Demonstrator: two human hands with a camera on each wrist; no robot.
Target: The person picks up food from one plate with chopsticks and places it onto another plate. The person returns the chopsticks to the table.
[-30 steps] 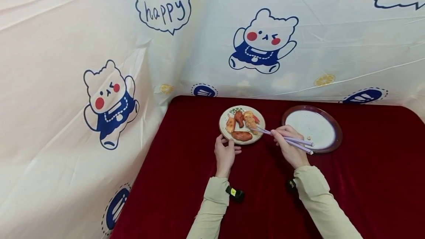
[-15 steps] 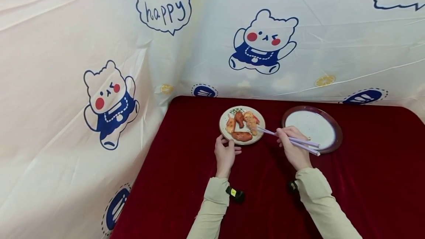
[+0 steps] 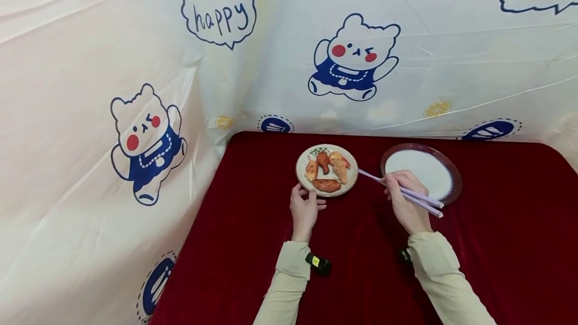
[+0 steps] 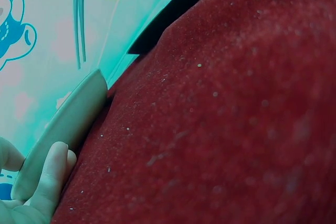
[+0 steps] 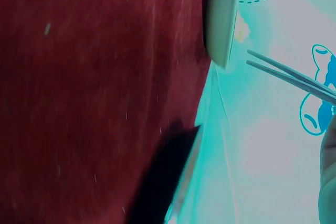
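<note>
A small round plate [image 3: 303, 177] stands on the red cloth with several food pieces on it. Among them are a brown drumstick [image 3: 322, 161], a glossy brown oblong piece [image 3: 326, 185], an orange-yellow piece [image 3: 311, 170] and a crumbly, breaded-looking piece [image 3: 339, 170]. My left hand [image 3: 303, 212] holds the near-left rim of the plate between thumb and finger; the left wrist view shows the plate [image 4: 65, 124] from its side. In my right hand [image 3: 408, 204] is a pair of pale purple chopsticks [image 3: 372, 175]. Their tips, with nothing between them, point at the plate's right rim.
A larger oval dish [image 3: 453, 189], pale with a dark brown rim, lies right of the plate, partly behind my right hand. The red cloth [image 3: 361, 265] covers the table. Printed white fabric [image 3: 271, 64] hangs at its back and left.
The chopsticks have drawn right, off the breaded-looking piece, which stays on the plate and appears slightly turned. My right hand has shifted right; my left hand keeps to the rim.
</note>
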